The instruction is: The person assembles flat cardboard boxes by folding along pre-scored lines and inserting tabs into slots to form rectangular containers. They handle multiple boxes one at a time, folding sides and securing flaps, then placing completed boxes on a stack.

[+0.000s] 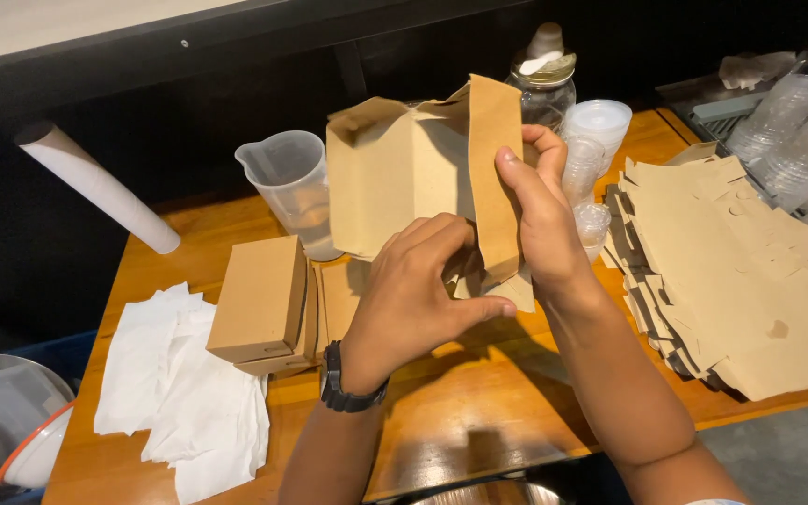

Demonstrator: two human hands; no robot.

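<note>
— Two hands: left hand (423, 285) and right hand (535, 201), both clamped on one half-folded brown box (404, 178), centre frame.
— Two finished boxes (262, 301) stacked left; one flat-blank pile (741, 281) right, on tabletop (460, 411).

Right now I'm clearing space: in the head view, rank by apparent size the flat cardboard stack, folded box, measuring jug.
1. Cardboard stack, clearly largest.
2. Folded box.
3. Measuring jug, slightly smaller but farther away, so unsure.

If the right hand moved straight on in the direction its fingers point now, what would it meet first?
The right hand points up and away. Beyond the brown cardboard box blank it already grips, it would probably meet the glass jar first, though the depth between them is unclear.
</note>
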